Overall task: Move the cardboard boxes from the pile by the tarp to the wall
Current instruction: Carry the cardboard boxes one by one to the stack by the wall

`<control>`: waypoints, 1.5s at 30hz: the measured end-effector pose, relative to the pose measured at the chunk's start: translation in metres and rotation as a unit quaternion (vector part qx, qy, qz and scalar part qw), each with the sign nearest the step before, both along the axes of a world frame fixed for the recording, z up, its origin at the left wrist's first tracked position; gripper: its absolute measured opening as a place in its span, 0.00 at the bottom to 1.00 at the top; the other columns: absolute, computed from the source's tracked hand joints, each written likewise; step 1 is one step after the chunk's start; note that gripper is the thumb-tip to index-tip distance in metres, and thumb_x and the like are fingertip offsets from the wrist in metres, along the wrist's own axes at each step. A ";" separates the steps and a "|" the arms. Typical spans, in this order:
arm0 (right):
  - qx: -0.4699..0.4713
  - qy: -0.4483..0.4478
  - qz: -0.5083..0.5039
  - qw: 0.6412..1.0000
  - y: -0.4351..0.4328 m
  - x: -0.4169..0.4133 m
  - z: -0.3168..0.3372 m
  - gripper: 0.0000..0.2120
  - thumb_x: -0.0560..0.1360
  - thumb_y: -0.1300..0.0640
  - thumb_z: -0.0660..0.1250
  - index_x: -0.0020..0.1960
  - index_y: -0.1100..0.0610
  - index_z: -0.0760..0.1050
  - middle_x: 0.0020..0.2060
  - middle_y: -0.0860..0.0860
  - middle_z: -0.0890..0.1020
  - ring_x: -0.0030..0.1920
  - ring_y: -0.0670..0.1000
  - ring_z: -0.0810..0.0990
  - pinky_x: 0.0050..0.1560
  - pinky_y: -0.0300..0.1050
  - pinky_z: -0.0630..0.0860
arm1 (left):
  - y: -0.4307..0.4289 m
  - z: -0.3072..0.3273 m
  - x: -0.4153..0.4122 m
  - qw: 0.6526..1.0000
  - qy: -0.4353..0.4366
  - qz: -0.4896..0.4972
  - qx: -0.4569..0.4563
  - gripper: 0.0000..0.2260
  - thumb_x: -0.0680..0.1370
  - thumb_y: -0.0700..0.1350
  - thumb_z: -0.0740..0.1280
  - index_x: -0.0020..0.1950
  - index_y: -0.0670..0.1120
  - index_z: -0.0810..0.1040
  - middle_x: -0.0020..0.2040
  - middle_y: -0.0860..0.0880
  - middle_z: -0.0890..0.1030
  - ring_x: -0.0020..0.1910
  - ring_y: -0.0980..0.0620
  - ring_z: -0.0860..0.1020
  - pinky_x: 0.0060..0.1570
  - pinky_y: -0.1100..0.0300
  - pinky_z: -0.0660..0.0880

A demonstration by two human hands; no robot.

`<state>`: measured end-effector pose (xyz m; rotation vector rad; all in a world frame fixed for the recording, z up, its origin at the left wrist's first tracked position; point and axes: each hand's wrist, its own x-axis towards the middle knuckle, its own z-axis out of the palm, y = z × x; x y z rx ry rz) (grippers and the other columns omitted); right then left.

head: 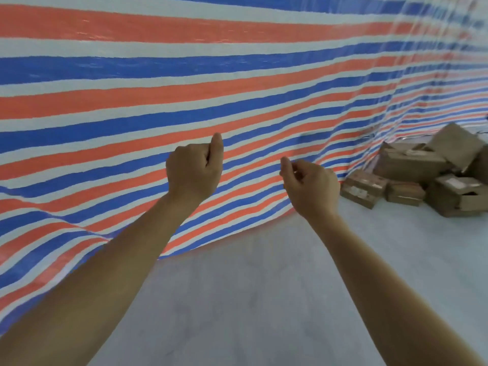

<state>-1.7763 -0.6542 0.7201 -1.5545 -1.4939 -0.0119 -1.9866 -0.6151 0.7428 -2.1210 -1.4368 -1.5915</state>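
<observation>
In the head view, the person's two bare forearms reach forward over a pale grey floor (264,286). The left hand (194,171) is curled into a fist with the thumb raised and holds nothing. The right hand (311,186) is empty too, its fingers bent loosely and relaxed. A striped red, blue and white tarp (184,88) fills the background, and its lower edge sags onto the floor. The pile of cardboard boxes (422,170) lies well off to the right, against the foot of the tarp and out of reach of both hands. The wall they are meant for is not in sight. The step in hand looks like the approach to the pile, so the person should turn right and close in before reaching. The heap is loose: a tilted box (454,145) leans across the top, and a small box (363,187) sits alone at the near edge. Taking the top or an outer box first should keep the rest from sliding. Opening both hands wide and gripping opposite sides, or getting under the base, would suit boxes whose flaps look loose. The feet should stay clear of the trailing tarp hem.
</observation>
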 end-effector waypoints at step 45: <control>-0.067 -0.064 -0.466 0.880 0.413 1.075 -0.014 0.26 0.80 0.49 0.63 0.25 0.52 0.62 0.21 0.46 0.69 0.23 0.46 0.65 0.27 0.40 0.57 | 0.550 -0.036 1.188 0.904 0.048 -0.422 -0.055 0.24 0.83 0.47 0.60 0.25 0.52 0.64 0.22 0.57 0.63 0.22 0.58 0.64 0.28 0.64 0.65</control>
